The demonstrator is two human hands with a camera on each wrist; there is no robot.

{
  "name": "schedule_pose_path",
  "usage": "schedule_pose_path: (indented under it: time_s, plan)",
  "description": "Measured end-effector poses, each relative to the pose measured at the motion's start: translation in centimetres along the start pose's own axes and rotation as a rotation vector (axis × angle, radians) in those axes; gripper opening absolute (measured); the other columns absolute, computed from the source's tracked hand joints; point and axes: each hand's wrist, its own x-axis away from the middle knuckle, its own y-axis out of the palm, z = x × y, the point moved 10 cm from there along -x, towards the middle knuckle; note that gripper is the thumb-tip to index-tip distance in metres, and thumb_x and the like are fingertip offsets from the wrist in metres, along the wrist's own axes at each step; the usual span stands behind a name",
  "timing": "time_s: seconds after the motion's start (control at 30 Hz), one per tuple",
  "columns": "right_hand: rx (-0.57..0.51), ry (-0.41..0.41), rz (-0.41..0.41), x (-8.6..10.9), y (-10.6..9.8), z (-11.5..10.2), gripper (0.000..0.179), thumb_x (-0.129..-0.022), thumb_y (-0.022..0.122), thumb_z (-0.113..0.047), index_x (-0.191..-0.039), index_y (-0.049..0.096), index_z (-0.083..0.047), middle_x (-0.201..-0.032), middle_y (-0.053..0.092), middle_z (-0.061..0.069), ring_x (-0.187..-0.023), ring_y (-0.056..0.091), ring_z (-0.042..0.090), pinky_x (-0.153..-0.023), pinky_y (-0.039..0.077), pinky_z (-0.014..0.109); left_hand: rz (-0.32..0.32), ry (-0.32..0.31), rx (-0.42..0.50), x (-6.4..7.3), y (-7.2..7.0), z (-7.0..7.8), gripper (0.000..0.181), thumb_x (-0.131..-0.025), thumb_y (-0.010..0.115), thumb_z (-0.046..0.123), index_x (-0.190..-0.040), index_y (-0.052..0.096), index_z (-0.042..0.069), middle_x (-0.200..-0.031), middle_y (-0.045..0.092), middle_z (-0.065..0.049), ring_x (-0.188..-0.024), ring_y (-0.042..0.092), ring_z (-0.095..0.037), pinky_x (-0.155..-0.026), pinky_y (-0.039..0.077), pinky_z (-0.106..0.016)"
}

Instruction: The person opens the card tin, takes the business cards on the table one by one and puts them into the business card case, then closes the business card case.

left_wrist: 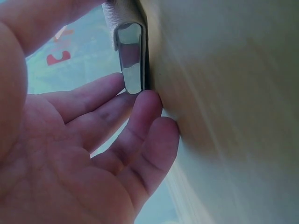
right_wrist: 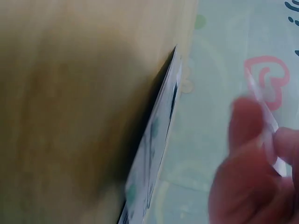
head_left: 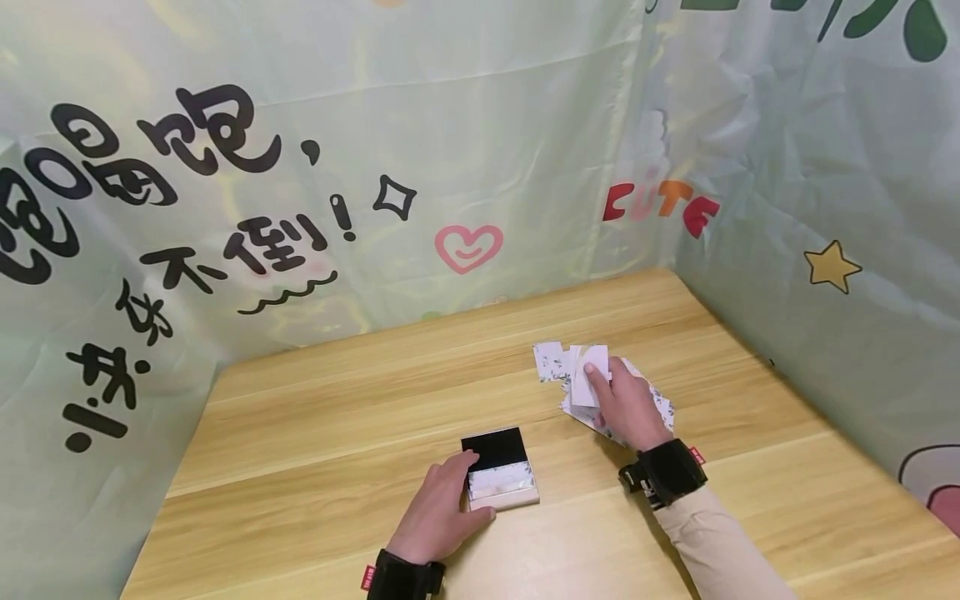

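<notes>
A card case [head_left: 501, 493] with a pinkish flap, black inner lining and shiny metal side lies open on the table, printed white cards [head_left: 498, 477] in its near half. My left hand [head_left: 441, 510] holds it at the left, thumb along the near edge and index finger by the black part. In the left wrist view the case's metal side [left_wrist: 130, 58] shows close to the fingers. To the right, my right hand [head_left: 632, 407] pinches white cards [head_left: 587, 375] between thumb and fingers, above a spread of patterned cards [head_left: 663, 408].
One patterned card [head_left: 548, 360] sticks out at the left of the spread. The wooden table [head_left: 337, 433] meets fabric walls [head_left: 525, 167] at its back and right sides. Both wrists wear black bands [head_left: 667, 473].
</notes>
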Motion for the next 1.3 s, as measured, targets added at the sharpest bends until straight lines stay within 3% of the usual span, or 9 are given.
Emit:
schedule_pose_path:
  time_s: [0.17, 0.3, 0.4, 0.5, 0.63, 0.8, 0.9, 1.03, 1.3]
  plan:
    - [0.005, -0.095, -0.113, 0.0, 1.9, -0.7, 0.037, -0.101, 0.039, -0.046, -0.105, 0.041, -0.010, -0.061, 0.046, 0.004, -0.049, 0.047, 0.020, -0.049, 0.040, 0.035, -0.004, -0.003, 0.005, -0.1, 0.0, 0.0, 0.074, -0.080, 0.072, 0.040, -0.141, 0.044, 0.008, -0.144, 0.045, -0.007, -0.127, 0.041, -0.027, -0.103, 0.036, -0.045]
    - [0.081, -0.214, -0.096, 0.3, 2.3, -1.8, 0.021, -0.100, 0.048, -0.026, -0.110, 0.050, -0.008, -0.073, 0.049, 0.002, -0.063, 0.047, 0.017, -0.059, 0.041, 0.034, -0.010, -0.002, 0.014, -0.1, 0.1, 0.0, 0.075, -0.080, 0.071, 0.041, -0.141, 0.044, 0.008, -0.144, 0.045, -0.008, -0.128, 0.040, -0.027, -0.104, 0.035, -0.046]
    - [0.100, -0.255, -0.093, 0.5, 2.3, -2.2, 0.027, -0.095, 0.052, -0.016, -0.119, 0.055, -0.003, -0.079, 0.054, 0.001, -0.070, 0.049, 0.017, -0.067, 0.044, 0.035, -0.011, 0.001, 0.015, 0.0, 0.2, 0.0, 0.075, -0.080, 0.071, 0.041, -0.141, 0.044, 0.008, -0.144, 0.045, -0.008, -0.128, 0.040, -0.027, -0.104, 0.035, -0.046]
    - [0.100, -0.264, -0.117, 0.6, 2.6, -2.4, 0.032, -0.093, 0.056, -0.014, -0.123, 0.057, -0.003, -0.078, 0.054, 0.000, -0.071, 0.048, 0.016, -0.067, 0.043, 0.035, -0.005, 0.004, 0.014, 0.0, 0.3, 0.0, 0.076, -0.079, 0.072, 0.041, -0.141, 0.043, 0.008, -0.145, 0.044, -0.008, -0.127, 0.041, -0.027, -0.104, 0.035, -0.045]
    - [0.036, -0.237, -0.199, 0.7, 3.4, -2.3, 0.037, -0.091, 0.063, -0.018, -0.126, 0.056, -0.009, -0.074, 0.054, -0.002, -0.063, 0.048, 0.014, -0.058, 0.042, 0.031, 0.001, -0.003, 0.010, -0.1, 0.2, -0.1, 0.078, -0.079, 0.072, 0.040, -0.143, 0.041, 0.008, -0.145, 0.044, -0.007, -0.126, 0.041, -0.025, -0.104, 0.036, -0.044]
    - [-0.027, -0.213, -0.292, 0.8, 4.5, -2.3, 0.027, -0.087, 0.068, -0.021, -0.111, 0.059, -0.013, -0.072, 0.057, -0.004, -0.059, 0.051, 0.014, -0.052, 0.041, 0.029, -0.005, -0.024, 0.009, -0.2, 0.2, -0.3, 0.080, -0.079, 0.072, 0.040, -0.144, 0.039, 0.009, -0.144, 0.045, -0.006, -0.120, 0.044, -0.022, -0.100, 0.039, -0.042]
    - [-0.012, -0.254, -0.286, 0.9, 4.6, -2.8, 0.018, -0.086, 0.069, -0.024, -0.101, 0.063, -0.016, -0.072, 0.058, -0.007, -0.061, 0.052, 0.013, -0.055, 0.043, 0.030, -0.007, -0.033, 0.012, -0.3, 0.2, -0.3, 0.082, -0.078, 0.073, 0.040, -0.145, 0.038, 0.008, -0.143, 0.046, -0.007, -0.117, 0.045, -0.022, -0.098, 0.041, -0.043]
    - [-0.040, -0.300, -0.269, 1.0, 4.6, -3.5, 0.016, -0.087, 0.069, -0.028, -0.103, 0.068, -0.022, -0.074, 0.059, -0.008, -0.064, 0.054, 0.013, -0.058, 0.045, 0.030, -0.003, -0.045, 0.022, -0.4, 0.2, -0.4, 0.087, -0.077, 0.073, 0.040, -0.147, 0.034, 0.006, -0.143, 0.045, -0.010, -0.117, 0.045, -0.022, -0.098, 0.041, -0.043]
    - [-0.286, -0.296, -0.468, 2.4, 6.6, -4.6, 0.026, -0.090, 0.065, -0.030, -0.113, 0.069, -0.021, -0.082, 0.067, 0.000, -0.067, 0.063, 0.026, -0.058, 0.052, 0.038, 0.003, -0.078, 0.060, -0.3, 0.1, -0.7, 0.098, -0.076, 0.075, 0.041, -0.152, 0.022, 0.009, -0.146, 0.042, -0.011, -0.123, 0.044, -0.024, -0.100, 0.040, -0.046]
